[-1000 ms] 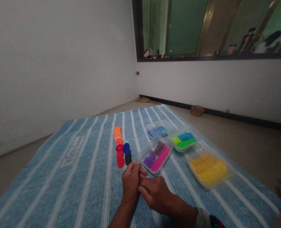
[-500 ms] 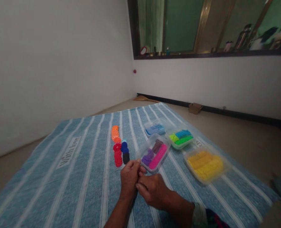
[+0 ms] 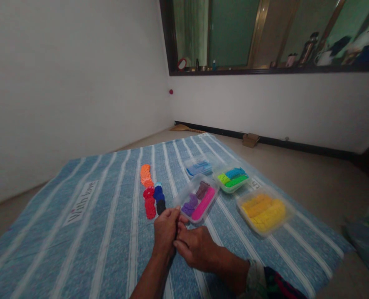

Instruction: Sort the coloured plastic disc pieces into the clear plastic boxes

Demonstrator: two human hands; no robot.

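Note:
My left hand and my right hand meet low in the middle of the view, both with fingers curled in. Their fingertips press together, and whatever they may hold is hidden. Just beyond them stands a clear plastic container holding a purple bumpy piece, a brown piece and a long magenta piece. Left of it, on the cloth, lie two rows of textured pieces: an orange piece above a red piece, and a blue piece above a black piece.
A blue striped cloth covers the surface. To the right stand containers with yellow pieces, with green and blue pieces, and with blue pieces. A cardboard box and a broom lie on the floor.
The whole view has shifted a little, so everything sits slightly further left. My hands stay together in nearly the same pose, and the pieces and containers keep their places on the cloth.

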